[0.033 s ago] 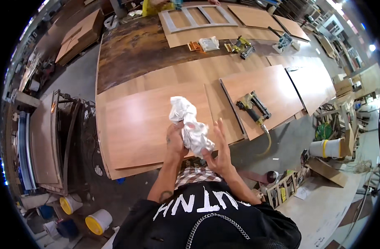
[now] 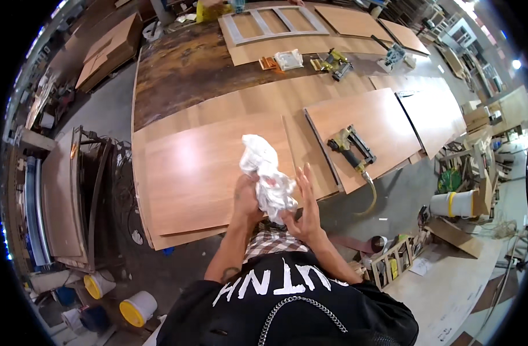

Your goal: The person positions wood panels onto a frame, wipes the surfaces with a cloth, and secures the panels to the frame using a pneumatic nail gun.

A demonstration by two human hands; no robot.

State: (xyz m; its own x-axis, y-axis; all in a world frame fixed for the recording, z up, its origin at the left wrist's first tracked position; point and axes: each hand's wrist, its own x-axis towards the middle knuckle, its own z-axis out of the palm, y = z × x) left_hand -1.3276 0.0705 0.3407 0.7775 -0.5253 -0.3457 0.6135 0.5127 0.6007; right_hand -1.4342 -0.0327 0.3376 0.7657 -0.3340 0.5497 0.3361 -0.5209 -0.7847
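Note:
Bunched in my left hand (image 2: 246, 195) is a crumpled white cloth (image 2: 259, 154), held up over the near edge of the workbench. My left fingers are closed round its middle and partly hidden behind it. My right hand (image 2: 305, 210) is beside the cloth's lower end, fingers stretched upward and apart, the thumb close to the fabric; whether it touches cannot be made out. Beneath the cloth lies a flat wood-faced panel (image 2: 189, 190). To the right, a nail gun (image 2: 351, 150) with a hose rests on another panel (image 2: 385, 124).
Farther back on the bench are a grey frame (image 2: 274, 26), a second nail gun (image 2: 334, 62), a clear packet (image 2: 288, 59) and a power tool (image 2: 394, 56). Left on the floor stand a metal rack (image 2: 79, 196) and buckets (image 2: 138, 308). At right is a white bucket (image 2: 453, 204).
The cloth has shifted slightly right and its folds have changed shape. My left hand has moved a little with it; my right hand stays nearly in place.

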